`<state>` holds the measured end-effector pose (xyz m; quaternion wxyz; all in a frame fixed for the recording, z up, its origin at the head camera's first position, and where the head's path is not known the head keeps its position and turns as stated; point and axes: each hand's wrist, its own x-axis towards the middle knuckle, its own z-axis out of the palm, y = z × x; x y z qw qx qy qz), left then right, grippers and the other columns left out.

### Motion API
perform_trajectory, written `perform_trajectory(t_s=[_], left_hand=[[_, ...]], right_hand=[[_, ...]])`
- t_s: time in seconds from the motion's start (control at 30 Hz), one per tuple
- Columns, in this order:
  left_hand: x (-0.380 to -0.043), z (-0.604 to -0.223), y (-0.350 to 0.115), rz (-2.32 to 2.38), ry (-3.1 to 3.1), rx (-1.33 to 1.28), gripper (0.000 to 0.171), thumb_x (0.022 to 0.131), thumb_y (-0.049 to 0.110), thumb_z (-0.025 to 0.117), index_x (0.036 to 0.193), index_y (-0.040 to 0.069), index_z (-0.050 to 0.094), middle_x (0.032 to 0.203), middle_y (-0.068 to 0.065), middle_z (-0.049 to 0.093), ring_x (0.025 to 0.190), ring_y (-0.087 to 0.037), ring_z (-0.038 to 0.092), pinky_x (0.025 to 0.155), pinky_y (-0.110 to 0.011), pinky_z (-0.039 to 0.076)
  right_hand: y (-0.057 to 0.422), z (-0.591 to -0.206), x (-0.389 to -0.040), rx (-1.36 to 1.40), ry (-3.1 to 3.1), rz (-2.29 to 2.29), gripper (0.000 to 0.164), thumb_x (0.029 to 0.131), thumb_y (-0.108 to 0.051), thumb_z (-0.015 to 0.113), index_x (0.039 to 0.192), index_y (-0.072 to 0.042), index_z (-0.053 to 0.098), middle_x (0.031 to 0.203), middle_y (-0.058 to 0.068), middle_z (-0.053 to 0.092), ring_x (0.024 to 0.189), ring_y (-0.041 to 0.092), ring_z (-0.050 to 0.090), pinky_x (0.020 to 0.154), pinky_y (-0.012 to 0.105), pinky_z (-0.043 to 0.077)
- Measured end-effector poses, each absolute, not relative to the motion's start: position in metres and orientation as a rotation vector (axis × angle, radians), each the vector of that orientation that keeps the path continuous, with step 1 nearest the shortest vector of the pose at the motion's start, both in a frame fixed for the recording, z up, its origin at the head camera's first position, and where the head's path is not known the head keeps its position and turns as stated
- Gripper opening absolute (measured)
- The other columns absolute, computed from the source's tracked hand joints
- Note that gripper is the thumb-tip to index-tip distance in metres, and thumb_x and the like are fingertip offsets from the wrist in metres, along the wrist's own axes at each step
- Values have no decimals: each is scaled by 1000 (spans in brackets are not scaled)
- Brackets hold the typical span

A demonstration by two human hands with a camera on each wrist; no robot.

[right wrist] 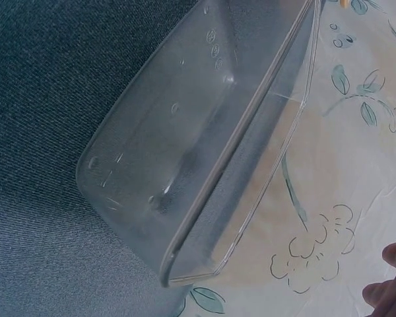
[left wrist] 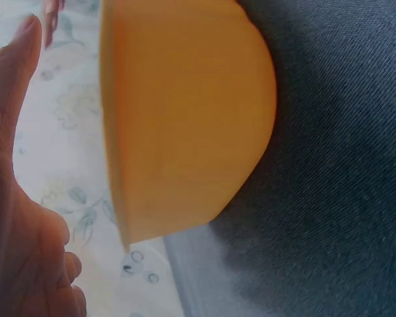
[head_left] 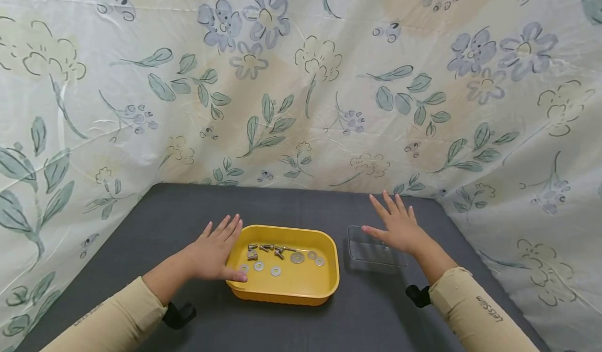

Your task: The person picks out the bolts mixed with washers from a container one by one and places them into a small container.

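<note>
Left sleeve (head_left: 108, 318): nearest of all, lower left.
Left hand (head_left: 209, 253): fingers straight, grip holds nothing; over the left rim of the tray (head_left: 296, 286), contact unclear.
Tray: yellow, flat on the tabletop (head_left: 362, 310); I'd steady it by the rim.
Screws (head_left: 279, 255): loose toward tray's back, bunched; probably best pinched singly by the head.
Washers (head_left: 293, 259): flat on tray bottom; likely need a nail under the edge.
Box (head_left: 376, 265): clear, right of tray, apart; looks light, easily nudged.
Right hand (head_left: 398, 230): fingers spread, grip holds nothing; over box, no contact seen.
</note>
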<state>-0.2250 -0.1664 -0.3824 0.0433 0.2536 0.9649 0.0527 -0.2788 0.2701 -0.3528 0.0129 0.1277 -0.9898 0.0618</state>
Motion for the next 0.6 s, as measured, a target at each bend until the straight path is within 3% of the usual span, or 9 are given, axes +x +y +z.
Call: perform_trajectory(t_s=[0.27,0.6], left_hand=[[-224,-391,-162,166,2928,749,119,66,79,52,146,2,11,153,-14,3,139,-35,2,104,-61,4],[-223,-401,-161,134,2891,725,121,64,82,50,146,2,11,153,-13,3,139,-32,4,105,-61,4]], right_hand=[[269,-353,-279,404,-3082,201,94,78,-72,43,149,-22,7,151,20,-2,134,47,-7,97,69,-2],[269,-354,-280,418,-3080,213,92,80,-69,46,149,-22,6,152,20,-3,134,47,-6,96,70,-1]])
